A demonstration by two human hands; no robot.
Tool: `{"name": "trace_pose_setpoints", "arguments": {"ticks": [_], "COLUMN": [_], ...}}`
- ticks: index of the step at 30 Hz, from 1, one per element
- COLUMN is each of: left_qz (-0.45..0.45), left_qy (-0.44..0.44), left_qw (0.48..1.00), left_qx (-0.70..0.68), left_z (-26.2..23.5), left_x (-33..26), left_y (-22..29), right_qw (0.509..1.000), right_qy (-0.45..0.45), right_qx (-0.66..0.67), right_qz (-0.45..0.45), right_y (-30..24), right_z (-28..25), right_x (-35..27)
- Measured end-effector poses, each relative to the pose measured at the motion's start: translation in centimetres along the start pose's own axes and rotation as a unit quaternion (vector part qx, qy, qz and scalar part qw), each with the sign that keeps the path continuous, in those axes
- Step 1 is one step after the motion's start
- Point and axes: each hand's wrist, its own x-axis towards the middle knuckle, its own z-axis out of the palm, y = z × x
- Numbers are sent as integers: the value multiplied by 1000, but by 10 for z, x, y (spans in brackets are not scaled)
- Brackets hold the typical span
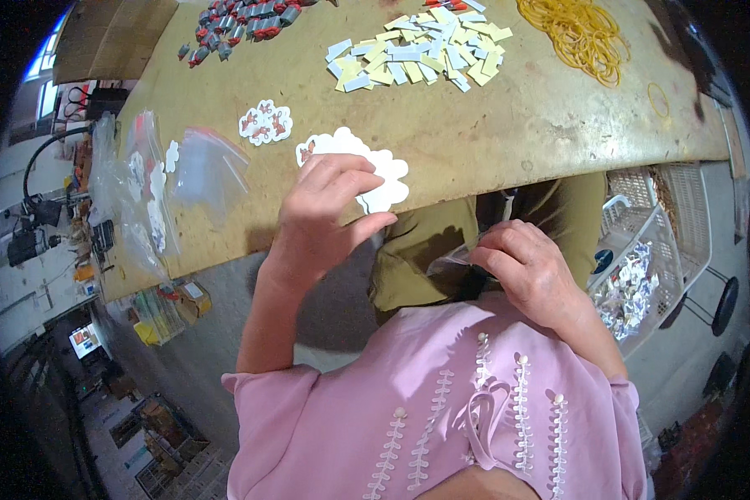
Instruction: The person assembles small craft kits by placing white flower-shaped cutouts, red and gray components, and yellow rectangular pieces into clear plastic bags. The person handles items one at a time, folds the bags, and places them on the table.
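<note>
My left hand (317, 217) is over several white scalloped-edge cards (387, 179) near the table's front edge. Its fingertips touch or nearly touch them, with the thumb spread away from the fingers. A brown-red print shows on one card's left end. Over my lap, my right hand (525, 271) pinches a small clear plastic bag (448, 263); what is inside it, if anything, I cannot make out. Farther off lies another scalloped card (265, 122) with brown-red figures. Left of my left hand is a stack of clear plastic bags (204, 167).
On the table lie yellow and pale-blue strips (417, 52), yellow rubber bands (579, 37) and small grey-and-red cylindrical parts (242, 25). More clear bags (146, 200) hang over the left edge. White plastic baskets (683, 225), one holding filled packets (629, 292), stand at the right.
</note>
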Motion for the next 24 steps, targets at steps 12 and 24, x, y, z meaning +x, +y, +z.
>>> {"name": "trace_pose_setpoints", "arguments": {"ticks": [12, 24], "left_qz": [11, -62], "left_qy": [27, 232], "left_qw": [995, 912], "left_qx": [99, -334], "left_z": [2, 24], "left_x": [-1, -16], "left_y": [3, 44], "right_qw": [999, 994], "right_qy": [29, 83], "right_qx": [-12, -70], "right_qz": [-7, -32], "right_y": [-3, -12], "right_z": [0, -6], "right_x": [0, 19]}}
